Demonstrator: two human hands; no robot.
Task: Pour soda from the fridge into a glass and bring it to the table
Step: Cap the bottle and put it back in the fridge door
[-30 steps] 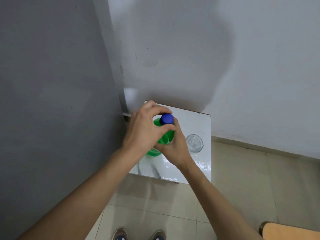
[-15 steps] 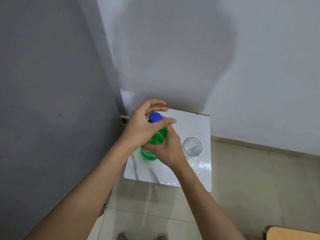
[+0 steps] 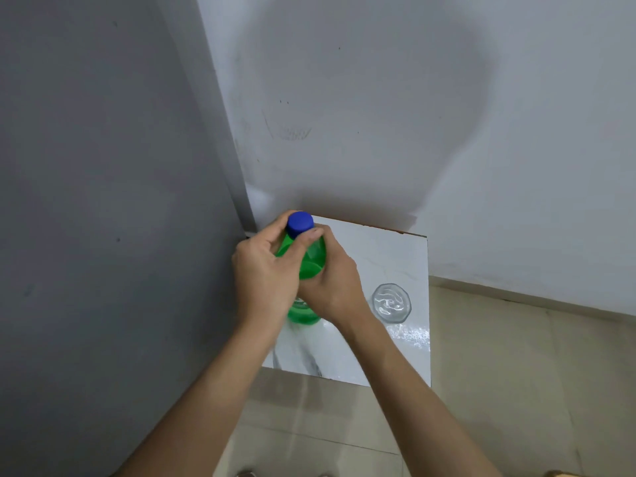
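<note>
Head view looks down on a small white marble-patterned tabletop [image 3: 395,256] pushed into a corner, its far edge against a pale wall [image 3: 447,115] and its left edge beside a tall grey panel [image 3: 86,201]; beige floor tiles [image 3: 516,390] lie below the near and right edges. A green soda bottle [image 3: 308,256] stands near the left edge of the tabletop, its long axis roughly upright, the top leaning slightly toward the far edge, with the blue cap [image 3: 300,223] on and pointing up at the camera. Green liquid shows through the shoulder and lower body, though the hands hide much of it. The left hand [image 3: 265,273] wraps the neck from the left, its grip closed with thumb and fingertips pinching the cap. The right hand [image 3: 332,280] clamps the bottle body from the right. A clear faceted glass [image 3: 391,302] stands upright near the right edge, just beside the right wrist but apart from it, and looks empty. Both forearms cross the near edge, covering part of the tabletop
</note>
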